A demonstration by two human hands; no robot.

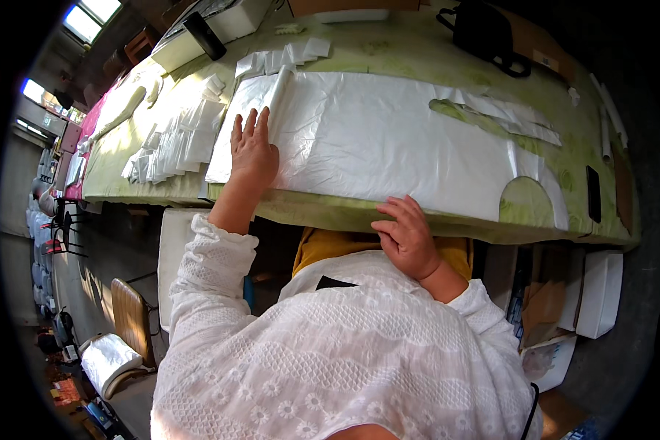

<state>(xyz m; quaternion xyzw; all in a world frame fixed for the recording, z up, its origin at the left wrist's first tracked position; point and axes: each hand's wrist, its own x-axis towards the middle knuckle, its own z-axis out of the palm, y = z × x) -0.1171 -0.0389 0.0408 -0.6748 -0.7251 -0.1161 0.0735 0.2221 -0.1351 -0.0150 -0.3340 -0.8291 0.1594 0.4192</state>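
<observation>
A large white plastic T-shirt bag (396, 139) lies spread across the table, its cut-out handle end to the right. It may be a stack of several; I cannot tell. Near its left end my left hand (255, 154) lies with fingers stretched out, touching the plastic beside a raised fold (277, 92). My right hand (412, 238) hovers at the table's front edge, fingers loosely bent and apart, with nothing in it. Left of the bag are many folded white plastic pieces (187, 136) in overlapping rows. More folded pieces (286, 57) lie beyond its far left corner.
The table has a green patterned cloth (389, 55). A black cylinder (204, 37) and a white foam box (235, 22) stand far left. A black bag (484, 33) lies far right, and a dark phone (593, 194) near the right end. Chair (132, 319) at left.
</observation>
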